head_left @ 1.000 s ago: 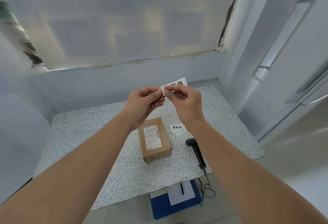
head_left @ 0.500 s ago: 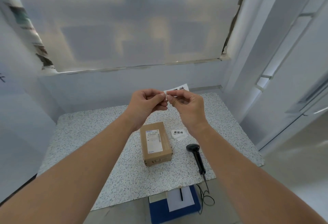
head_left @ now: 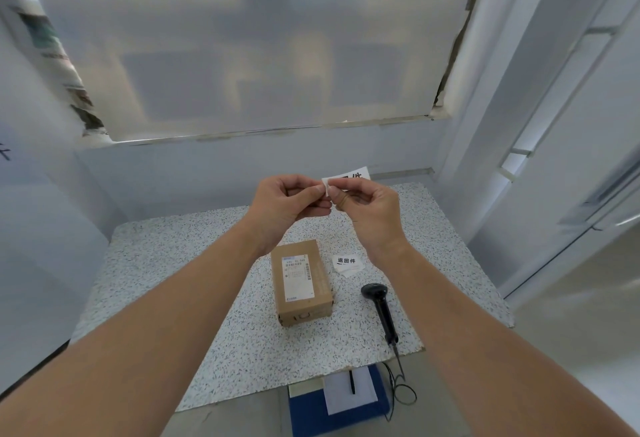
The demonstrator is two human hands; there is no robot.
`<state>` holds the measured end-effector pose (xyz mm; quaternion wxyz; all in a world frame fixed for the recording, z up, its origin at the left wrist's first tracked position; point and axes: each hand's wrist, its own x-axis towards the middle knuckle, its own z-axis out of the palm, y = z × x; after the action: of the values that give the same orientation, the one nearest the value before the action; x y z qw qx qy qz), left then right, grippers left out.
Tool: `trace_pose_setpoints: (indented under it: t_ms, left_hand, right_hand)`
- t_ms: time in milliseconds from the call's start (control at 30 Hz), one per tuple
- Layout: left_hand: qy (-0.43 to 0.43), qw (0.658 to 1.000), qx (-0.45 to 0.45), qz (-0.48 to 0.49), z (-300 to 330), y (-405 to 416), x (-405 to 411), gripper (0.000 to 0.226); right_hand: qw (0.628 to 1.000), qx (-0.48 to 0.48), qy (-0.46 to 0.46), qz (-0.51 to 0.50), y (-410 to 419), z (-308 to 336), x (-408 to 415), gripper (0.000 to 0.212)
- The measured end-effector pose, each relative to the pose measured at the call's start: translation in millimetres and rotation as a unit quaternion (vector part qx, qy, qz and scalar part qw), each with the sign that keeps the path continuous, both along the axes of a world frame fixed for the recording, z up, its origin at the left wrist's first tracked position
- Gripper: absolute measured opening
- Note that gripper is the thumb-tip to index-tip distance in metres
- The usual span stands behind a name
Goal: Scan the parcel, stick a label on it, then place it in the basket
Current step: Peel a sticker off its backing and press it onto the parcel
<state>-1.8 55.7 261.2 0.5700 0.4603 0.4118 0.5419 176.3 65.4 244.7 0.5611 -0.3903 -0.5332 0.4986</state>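
Note:
A small brown cardboard parcel [head_left: 302, 282] with a white shipping sticker on top lies flat on the speckled table [head_left: 173, 284]. Above and behind it I hold a white label [head_left: 348, 177] with black characters; my left hand [head_left: 289, 202] and my right hand [head_left: 367, 213] both pinch its left end with the fingertips. A few more white labels [head_left: 348, 263] lie on the table just right of the parcel. The black barcode scanner [head_left: 381, 308] rests on the table to the right, handle toward me. No basket is in view.
The scanner's cable [head_left: 401, 391] loops off the table's near edge. Below that edge sits a blue container [head_left: 304, 416] with white paper and a pen in it. A frosted window fills the wall behind, and a white wall stands at the right.
Both hands stay up at the label's end, with small finger movements only. The view has tilted a little; parcel and scanner have not moved.

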Motion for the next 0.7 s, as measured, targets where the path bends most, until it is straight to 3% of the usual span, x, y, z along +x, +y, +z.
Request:
trace_pose_setpoints:
  t_ms: [700]
  left_hand:
    - [0.059,0.998,0.005,0.004,3.8,14.9,30.1,0.011]
  right_hand:
    - [1.000,0.001,-0.006,0.000,12.0,1.3,28.8,0.016]
